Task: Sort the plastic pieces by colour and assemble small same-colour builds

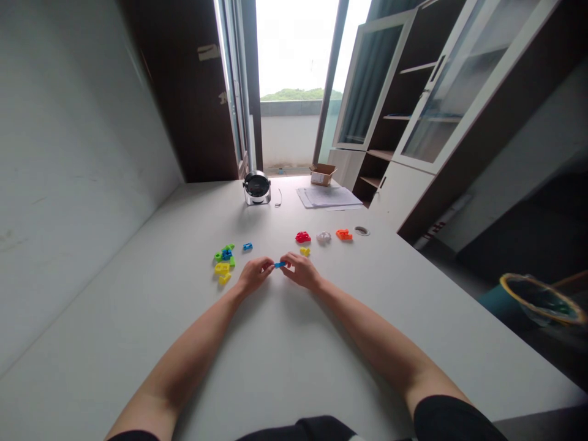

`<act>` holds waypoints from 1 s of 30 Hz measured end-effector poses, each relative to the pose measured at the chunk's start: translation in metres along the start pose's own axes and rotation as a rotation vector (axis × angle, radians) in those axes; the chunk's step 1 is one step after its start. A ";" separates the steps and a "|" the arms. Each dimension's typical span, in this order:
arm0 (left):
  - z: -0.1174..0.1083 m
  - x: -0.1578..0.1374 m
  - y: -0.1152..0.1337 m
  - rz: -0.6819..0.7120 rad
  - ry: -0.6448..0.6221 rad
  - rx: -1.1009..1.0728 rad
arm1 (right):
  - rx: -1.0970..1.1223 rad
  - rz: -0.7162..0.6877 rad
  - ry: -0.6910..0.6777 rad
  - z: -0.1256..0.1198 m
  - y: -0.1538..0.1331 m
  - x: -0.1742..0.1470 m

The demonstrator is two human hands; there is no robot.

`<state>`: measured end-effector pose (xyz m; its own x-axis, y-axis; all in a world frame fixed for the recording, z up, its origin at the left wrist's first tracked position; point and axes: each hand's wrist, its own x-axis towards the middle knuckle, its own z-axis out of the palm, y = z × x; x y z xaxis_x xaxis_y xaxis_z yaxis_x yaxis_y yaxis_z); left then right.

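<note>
A small blue plastic piece is between my two hands, just above or on the white table. My right hand pinches its right end. The closed fingertips of my left hand are at its left end; part of the grip is hidden. Just beyond my right hand lies a small yellow piece. Another blue piece lies beyond my left hand. To the left is a loose group with green pieces, a darker blue piece and yellow pieces.
A red pile, a white pile and an orange pile line up beyond my right hand, beside a round table hole. Farther back stand a black round device, papers and a cardboard box.
</note>
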<state>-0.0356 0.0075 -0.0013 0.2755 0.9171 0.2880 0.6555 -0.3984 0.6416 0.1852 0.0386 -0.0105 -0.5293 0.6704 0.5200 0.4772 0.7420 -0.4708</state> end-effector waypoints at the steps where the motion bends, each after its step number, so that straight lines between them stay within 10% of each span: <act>1: 0.000 0.000 0.000 -0.004 -0.003 -0.002 | -0.002 -0.002 0.000 0.000 -0.001 0.000; 30: 0.002 0.001 -0.005 0.065 -0.037 -0.014 | -0.057 -0.074 -0.024 0.004 -0.001 0.001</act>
<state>-0.0366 0.0100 -0.0057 0.3429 0.8891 0.3031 0.6256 -0.4569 0.6323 0.1815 0.0384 -0.0121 -0.5809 0.6137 0.5348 0.4745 0.7891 -0.3901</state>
